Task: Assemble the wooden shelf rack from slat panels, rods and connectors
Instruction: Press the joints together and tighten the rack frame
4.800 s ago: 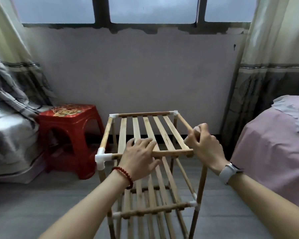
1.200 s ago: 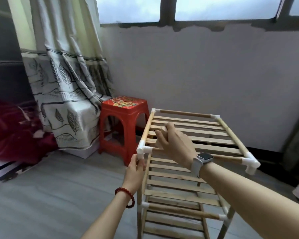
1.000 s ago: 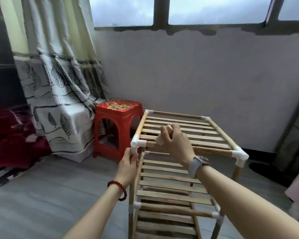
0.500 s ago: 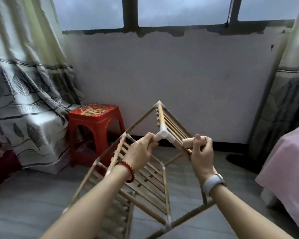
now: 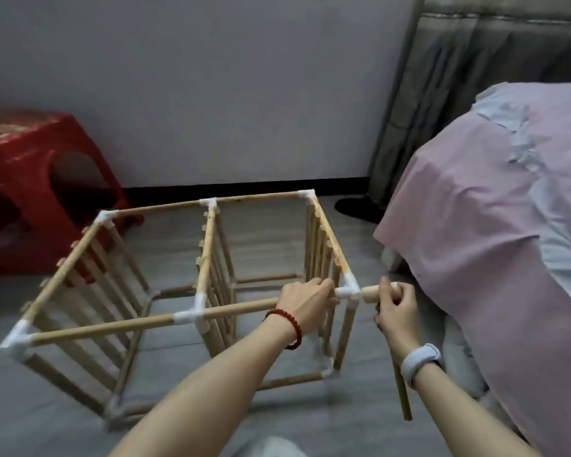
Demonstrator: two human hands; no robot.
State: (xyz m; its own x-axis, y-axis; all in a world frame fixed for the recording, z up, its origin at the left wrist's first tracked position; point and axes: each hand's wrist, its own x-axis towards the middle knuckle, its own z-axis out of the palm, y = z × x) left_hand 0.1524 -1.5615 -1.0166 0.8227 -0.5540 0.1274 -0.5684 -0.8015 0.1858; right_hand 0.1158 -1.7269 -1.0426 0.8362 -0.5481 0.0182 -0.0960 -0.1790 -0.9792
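Wooden rack [image 5: 208, 258], seemingly on its side

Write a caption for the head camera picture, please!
Left hand steadies the sideways shelf rack while right hand pushes a short rod into its corner connector.

Views: one only, head-worn, so nothing is shared with a second view.
Position: above and behind the forearms.
Direction: forward and down toward the floor [image 5: 277, 417] and wall [image 5: 211, 94].
Nearness: close; left hand [image 5: 305, 303], right hand [image 5: 394, 310] and rack [image 5: 192, 316] fill the centre.
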